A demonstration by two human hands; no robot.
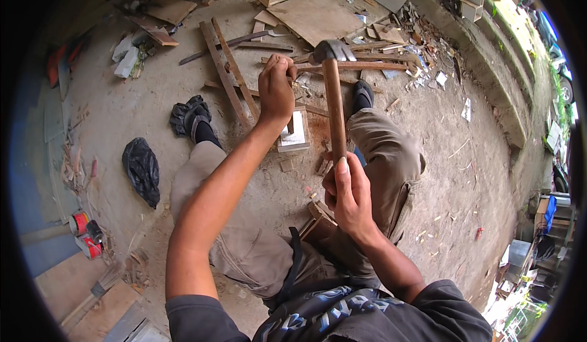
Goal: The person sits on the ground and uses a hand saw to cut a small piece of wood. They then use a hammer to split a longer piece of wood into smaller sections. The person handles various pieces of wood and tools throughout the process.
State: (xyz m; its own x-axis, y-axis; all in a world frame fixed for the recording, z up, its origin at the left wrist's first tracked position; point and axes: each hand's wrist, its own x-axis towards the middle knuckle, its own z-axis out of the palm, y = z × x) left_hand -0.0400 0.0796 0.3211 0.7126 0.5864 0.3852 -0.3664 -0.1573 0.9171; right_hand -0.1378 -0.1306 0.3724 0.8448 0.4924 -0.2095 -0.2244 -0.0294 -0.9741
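My right hand (350,196) is wrapped round the lower end of a claw hammer's wooden handle. The claw hammer (334,106) stands nearly upright, its metal head at the top. Ahead and to the left, my left hand (276,92) is closed in a fist. A short, dark wooden stick (291,125) shows just under that fist and seems to be gripped in it; the fingers hide most of it. Behind the stick's lower end, a small block with a white top (298,135) rests on the ground between my feet.
Long wooden strips (227,73) and a plywood sheet (315,18) lie ahead among scraps. Black plastic bags (142,169) are on the left. Concrete steps (483,67) rise at the right. A wooden piece (319,223) sits between my legs. Red-and-white cans (85,235) stand far left.
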